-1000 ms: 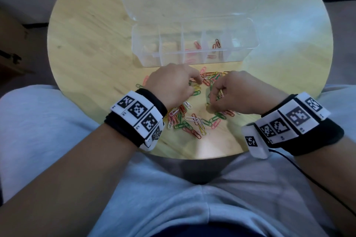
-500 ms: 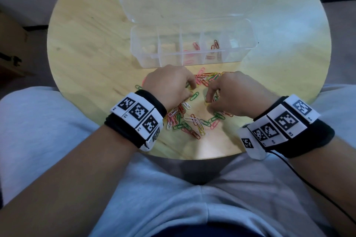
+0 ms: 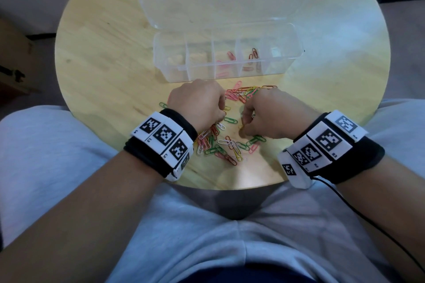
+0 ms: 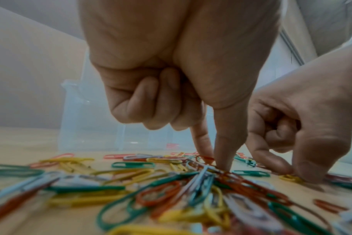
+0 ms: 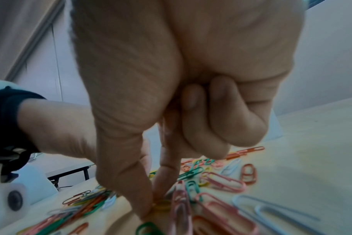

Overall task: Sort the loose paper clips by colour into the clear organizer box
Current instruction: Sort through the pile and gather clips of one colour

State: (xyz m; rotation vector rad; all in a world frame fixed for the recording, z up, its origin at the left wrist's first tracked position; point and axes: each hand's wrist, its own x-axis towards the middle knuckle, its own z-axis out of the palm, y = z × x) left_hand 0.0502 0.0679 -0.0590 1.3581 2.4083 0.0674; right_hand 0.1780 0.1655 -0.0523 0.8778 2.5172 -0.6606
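Note:
The clear organizer box [image 3: 285,61] stands open at mid-table, its lid [image 3: 225,4] laid back. Pink clips [image 3: 231,55] lie in its middle compartment and red clips [image 3: 254,53] in the one to the right. A loose pile of mixed-colour paper clips [image 3: 226,144] is spread in front of the box. My left hand [image 3: 222,117] [image 4: 215,163] has thumb and forefinger tips down in the pile, pinching at a clip whose colour I cannot tell. My right hand [image 3: 243,128] [image 5: 153,205] pinches a yellow clip [image 5: 163,206] against the table. Both hands' other fingers are curled in.
The round wooden table [image 3: 103,57] ends just before my lap [image 3: 207,236]. A single green clip [image 3: 230,120] lies between the hands, and another green clip [image 3: 163,105] sits left of my left hand. A black cable [image 3: 358,218] trails from the right wristband.
Both hands have drawn slightly back toward me over the pile, and their fingertips have come down onto the clips. The box has not moved.

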